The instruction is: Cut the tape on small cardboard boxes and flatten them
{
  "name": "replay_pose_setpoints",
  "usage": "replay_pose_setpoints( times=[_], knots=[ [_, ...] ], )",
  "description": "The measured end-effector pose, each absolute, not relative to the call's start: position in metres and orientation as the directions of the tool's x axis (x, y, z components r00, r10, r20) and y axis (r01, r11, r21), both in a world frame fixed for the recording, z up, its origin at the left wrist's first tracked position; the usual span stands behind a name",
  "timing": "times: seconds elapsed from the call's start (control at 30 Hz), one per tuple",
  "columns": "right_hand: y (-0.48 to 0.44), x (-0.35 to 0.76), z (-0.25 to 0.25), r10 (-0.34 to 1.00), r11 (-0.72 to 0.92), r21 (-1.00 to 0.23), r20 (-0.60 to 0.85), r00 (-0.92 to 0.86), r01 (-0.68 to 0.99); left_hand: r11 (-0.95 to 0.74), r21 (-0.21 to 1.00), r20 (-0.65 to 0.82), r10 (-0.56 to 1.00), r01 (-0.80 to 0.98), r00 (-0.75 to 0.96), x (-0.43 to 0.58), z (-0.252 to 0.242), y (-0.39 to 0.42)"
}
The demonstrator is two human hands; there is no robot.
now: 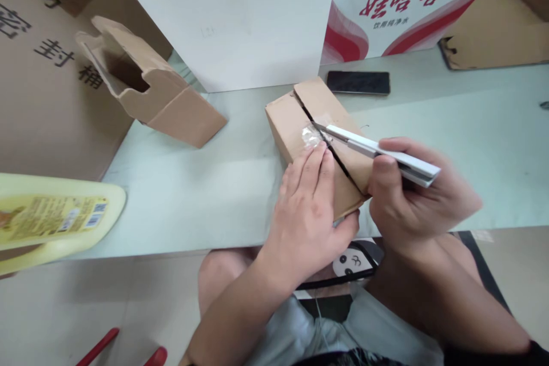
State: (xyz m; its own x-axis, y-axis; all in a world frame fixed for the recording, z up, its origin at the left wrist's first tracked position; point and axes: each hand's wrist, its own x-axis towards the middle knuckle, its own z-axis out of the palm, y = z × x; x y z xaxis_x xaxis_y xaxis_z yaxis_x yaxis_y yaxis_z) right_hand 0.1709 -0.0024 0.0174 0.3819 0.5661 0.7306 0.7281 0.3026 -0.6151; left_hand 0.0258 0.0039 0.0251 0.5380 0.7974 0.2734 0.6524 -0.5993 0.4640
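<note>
A small brown cardboard box [285, 126] lies on the table, a dark seam running between its two top flaps. Crumpled clear tape [312, 136] clings across that seam. My left hand [306, 206] holds the box, its fingers laid over the top near the tape and its thumb at the near edge. In my right hand [412, 189] is a white utility knife [386, 151] with its blade out. The blade's tip is at the seam beside the tape, just beyond my left fingertips; how deep it goes I cannot tell.
An open cardboard carton [171, 106] stands at left, near a yellow bottle [64, 220]. Behind the box are a large white box [240, 28], a red-and-white printed carton [386, 17] and a phone [358, 83]. Flat cardboard [497, 34] lies at back right.
</note>
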Motion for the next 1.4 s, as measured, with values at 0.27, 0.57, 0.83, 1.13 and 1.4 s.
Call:
replay_pose_setpoints(
  times=[0.27,0.57,0.83,1.13,1.4],
  knots=[
    [-0.001,0.172,0.013,0.583,0.281,-0.618,0.718,0.381,0.735,-0.604,0.447,0.276,0.795,0.66,0.54,0.026,0.025,0.004],
    [0.001,0.168,0.025,0.583,0.327,-0.588,0.742,0.332,0.74,-0.597,0.45,0.268,0.8,0.664,0.537,0.026,0.025,0.004],
    [0.002,0.169,0.026,0.579,0.321,-0.539,0.762,0.289,0.778,-0.596,0.443,0.272,0.801,0.669,0.533,0.027,0.025,0.004],
    [0.005,0.171,0.028,0.587,0.34,-0.484,0.779,0.22,0.806,-0.598,0.453,0.288,0.8,0.661,0.527,0.027,0.023,0.004],
    [0.005,0.171,0.021,0.532,0.332,-0.541,0.784,0.32,0.773,-0.6,0.45,0.282,0.798,0.662,0.532,0.027,0.024,0.004]
  ],
)
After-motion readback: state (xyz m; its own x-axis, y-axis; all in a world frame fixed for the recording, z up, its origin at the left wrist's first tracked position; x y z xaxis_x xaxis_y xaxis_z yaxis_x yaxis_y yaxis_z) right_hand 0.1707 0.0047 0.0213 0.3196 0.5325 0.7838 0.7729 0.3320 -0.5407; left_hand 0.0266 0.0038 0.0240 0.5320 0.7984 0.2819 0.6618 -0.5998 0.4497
